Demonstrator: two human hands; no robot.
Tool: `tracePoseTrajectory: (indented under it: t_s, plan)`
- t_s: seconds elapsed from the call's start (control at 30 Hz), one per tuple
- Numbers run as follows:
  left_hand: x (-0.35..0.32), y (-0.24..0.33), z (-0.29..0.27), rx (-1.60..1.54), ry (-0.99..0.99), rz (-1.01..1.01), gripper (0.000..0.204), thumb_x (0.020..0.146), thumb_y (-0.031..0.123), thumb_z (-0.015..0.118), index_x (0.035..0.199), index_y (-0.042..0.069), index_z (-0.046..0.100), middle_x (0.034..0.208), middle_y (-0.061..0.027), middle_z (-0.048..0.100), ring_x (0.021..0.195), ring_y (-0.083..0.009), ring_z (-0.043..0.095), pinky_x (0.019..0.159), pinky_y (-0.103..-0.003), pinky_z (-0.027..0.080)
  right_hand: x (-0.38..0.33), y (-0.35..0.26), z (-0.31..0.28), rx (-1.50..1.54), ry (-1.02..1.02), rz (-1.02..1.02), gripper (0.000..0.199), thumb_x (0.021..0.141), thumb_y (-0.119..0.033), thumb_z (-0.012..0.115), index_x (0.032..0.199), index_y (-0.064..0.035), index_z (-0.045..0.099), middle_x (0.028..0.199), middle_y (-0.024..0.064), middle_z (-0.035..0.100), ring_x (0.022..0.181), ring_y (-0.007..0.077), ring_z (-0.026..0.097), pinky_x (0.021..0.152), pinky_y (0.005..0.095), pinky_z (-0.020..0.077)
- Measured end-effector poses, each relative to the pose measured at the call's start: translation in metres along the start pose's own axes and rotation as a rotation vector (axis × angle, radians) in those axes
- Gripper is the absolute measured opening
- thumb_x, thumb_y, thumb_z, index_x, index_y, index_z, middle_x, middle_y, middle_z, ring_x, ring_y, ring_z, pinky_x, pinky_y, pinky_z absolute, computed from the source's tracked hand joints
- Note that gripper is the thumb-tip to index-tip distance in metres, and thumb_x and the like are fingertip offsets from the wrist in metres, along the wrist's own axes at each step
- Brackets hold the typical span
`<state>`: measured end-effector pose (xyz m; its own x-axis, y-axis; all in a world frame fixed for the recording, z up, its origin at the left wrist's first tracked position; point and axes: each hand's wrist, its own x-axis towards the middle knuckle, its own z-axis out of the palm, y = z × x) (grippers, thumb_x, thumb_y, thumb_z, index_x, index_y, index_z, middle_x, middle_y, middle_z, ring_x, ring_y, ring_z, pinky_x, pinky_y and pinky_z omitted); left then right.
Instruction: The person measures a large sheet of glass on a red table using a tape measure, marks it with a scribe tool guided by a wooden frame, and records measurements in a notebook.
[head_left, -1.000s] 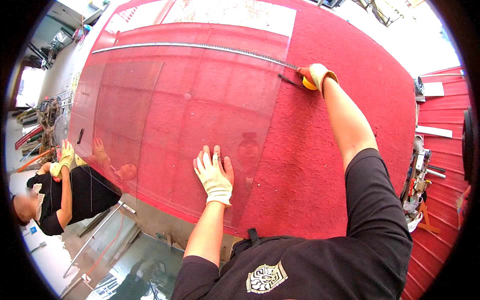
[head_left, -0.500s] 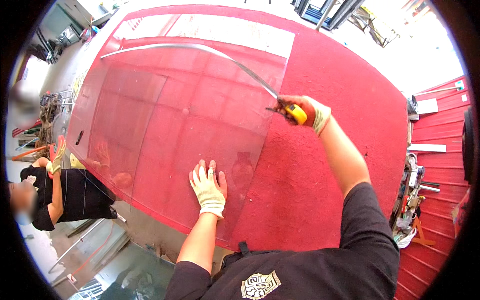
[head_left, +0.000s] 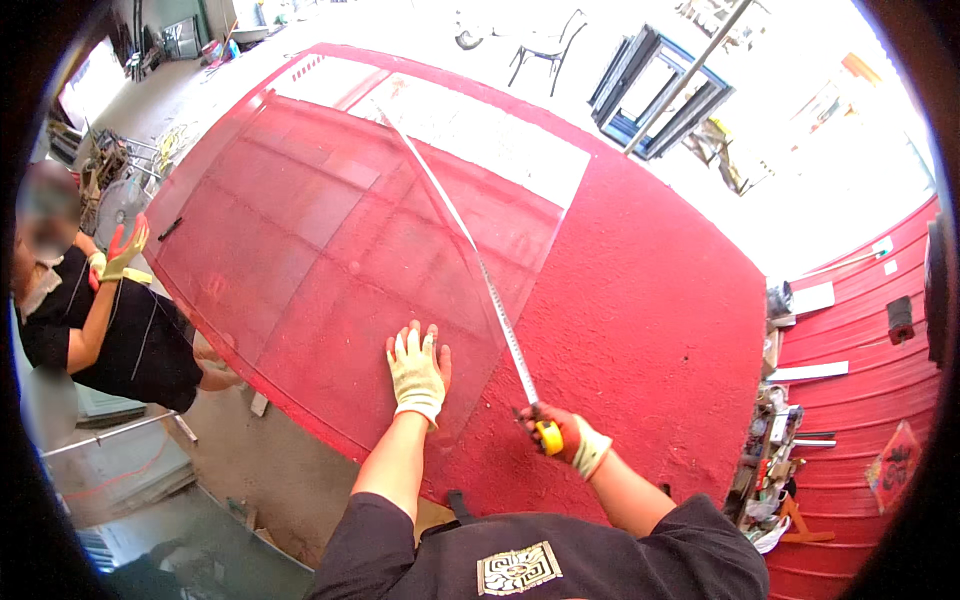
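Note:
A large clear glass sheet (head_left: 330, 250) lies on a red carpeted table (head_left: 640, 300). My left hand (head_left: 416, 368), in a white work glove, rests flat with spread fingers on the glass near its front edge. My gloved right hand (head_left: 565, 438) grips a yellow tape measure (head_left: 547, 436) just off the front right corner of the glass. Its metal blade (head_left: 470, 240) runs out diagonally across the glass toward the far side.
A co-worker in a black shirt stands at the left, one yellow-and-red gloved hand (head_left: 124, 248) at the left edge of the glass. Red shelving with tools (head_left: 790, 440) stands on the right. Window frames (head_left: 655, 95) and a chair (head_left: 545, 45) stand beyond the table.
My right hand has pulled the tape measure back from the far right of the table to the front edge. The blade swung from across the far edge to a diagonal. My left hand stayed flat.

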<state>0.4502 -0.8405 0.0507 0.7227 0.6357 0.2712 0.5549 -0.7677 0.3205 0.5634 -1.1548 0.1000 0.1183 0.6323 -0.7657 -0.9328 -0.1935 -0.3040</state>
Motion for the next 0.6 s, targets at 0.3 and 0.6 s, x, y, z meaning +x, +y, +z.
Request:
tracePoseTrajectory:
  t_s: [0.3,0.6]
  plan:
    - [-0.079,-0.054,-0.023,-0.209,-0.145,0.243,0.05,0.097,0.031,0.073,0.144,0.014,0.069,0.159,-0.0178,0.057,0.153,-0.0395,0.047,0.131,-0.056,0.031,-0.003,0.126,0.042,0.165,-0.11,-0.003,0.028,0.115,-0.033,0.06,0.127,-0.0085,0.065,0.108,0.006,0.072,0.096,0.0238,0.07,0.089,0.0405,0.0609]
    - [-0.307,-0.084,-0.095,-0.244,-0.07,-0.062,0.047,0.099,0.024,0.072,0.144,0.013,0.065,0.155,-0.0213,0.059,0.144,-0.0447,0.053,0.121,-0.055,0.043,0.015,0.227,0.082,0.214,-0.108,0.119,0.03,0.118,-0.033,0.051,0.125,-0.0064,0.063,0.119,0.0118,0.073,0.113,0.0297,0.072,0.102,0.0474,0.0607]
